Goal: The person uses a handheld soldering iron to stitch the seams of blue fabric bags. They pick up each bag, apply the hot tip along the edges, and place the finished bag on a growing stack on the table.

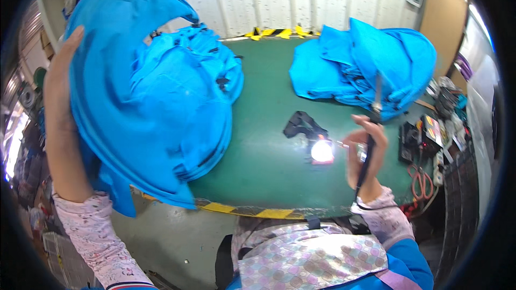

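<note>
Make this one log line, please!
left hand: on blue fabric bundle | right hand: holding black metal-tipped tool | green table: lit lamp, second blue bundle

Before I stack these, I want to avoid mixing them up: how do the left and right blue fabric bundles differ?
The left blue bundle fills more of the picture than the right blue bundle. The left one reaches past the front edge of the green table; the right one lies farther back. The left hand touches the left one's outer side; no hand grips the right one. Both are bright blue, creased fabric.
</note>
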Demonstrator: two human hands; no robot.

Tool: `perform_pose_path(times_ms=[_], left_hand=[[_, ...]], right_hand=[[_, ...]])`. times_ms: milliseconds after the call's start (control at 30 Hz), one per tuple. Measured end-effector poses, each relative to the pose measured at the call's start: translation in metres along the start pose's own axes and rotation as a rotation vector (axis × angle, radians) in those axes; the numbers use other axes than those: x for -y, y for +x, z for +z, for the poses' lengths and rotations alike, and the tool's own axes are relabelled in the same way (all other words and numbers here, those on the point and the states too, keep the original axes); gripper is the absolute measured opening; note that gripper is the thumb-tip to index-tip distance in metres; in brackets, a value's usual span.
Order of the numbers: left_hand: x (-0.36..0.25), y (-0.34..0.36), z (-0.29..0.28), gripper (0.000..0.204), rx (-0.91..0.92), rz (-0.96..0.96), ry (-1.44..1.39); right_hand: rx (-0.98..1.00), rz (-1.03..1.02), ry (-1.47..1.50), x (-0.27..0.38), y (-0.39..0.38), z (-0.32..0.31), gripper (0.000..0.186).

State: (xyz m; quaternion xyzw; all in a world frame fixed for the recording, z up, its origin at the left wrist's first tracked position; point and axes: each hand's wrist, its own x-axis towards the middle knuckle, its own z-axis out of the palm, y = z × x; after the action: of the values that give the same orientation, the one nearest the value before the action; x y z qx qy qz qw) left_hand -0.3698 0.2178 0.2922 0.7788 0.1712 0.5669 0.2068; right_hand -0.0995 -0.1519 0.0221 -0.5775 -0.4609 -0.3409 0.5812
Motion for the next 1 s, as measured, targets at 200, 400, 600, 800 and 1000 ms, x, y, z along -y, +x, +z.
perform_pose_path(times_ms=[200,400,600,800,1000], left_hand=[[-0.018,-0.089,0.179,0.076,0.190,-0.685,-0.778],[-0.009,-0.129,0.285,0.058,0.027,-0.581,-0.836],[0.045,-0.158,0.263,0.039,0.267,-0.266,-0.360],[0.007,-0.237,0.247,0.020,0.481,-0.478,-0.762],[0.029,-0.241,0.232,0.019,0.397,-0.521,-0.515]], right_hand=[[0.240,-0.211,0.360,0.050,0.030,0.078,0.068],[0.202,-0.067,0.185,0.039,0.016,0.100,0.066],[0.104,0.060,0.110,0.000,0.004,0.089,0.063],[0.230,0.048,0.183,0.006,0.015,0.091,0.079],[0.158,-0.108,0.078,-0.021,-0.001,0.078,0.055]])
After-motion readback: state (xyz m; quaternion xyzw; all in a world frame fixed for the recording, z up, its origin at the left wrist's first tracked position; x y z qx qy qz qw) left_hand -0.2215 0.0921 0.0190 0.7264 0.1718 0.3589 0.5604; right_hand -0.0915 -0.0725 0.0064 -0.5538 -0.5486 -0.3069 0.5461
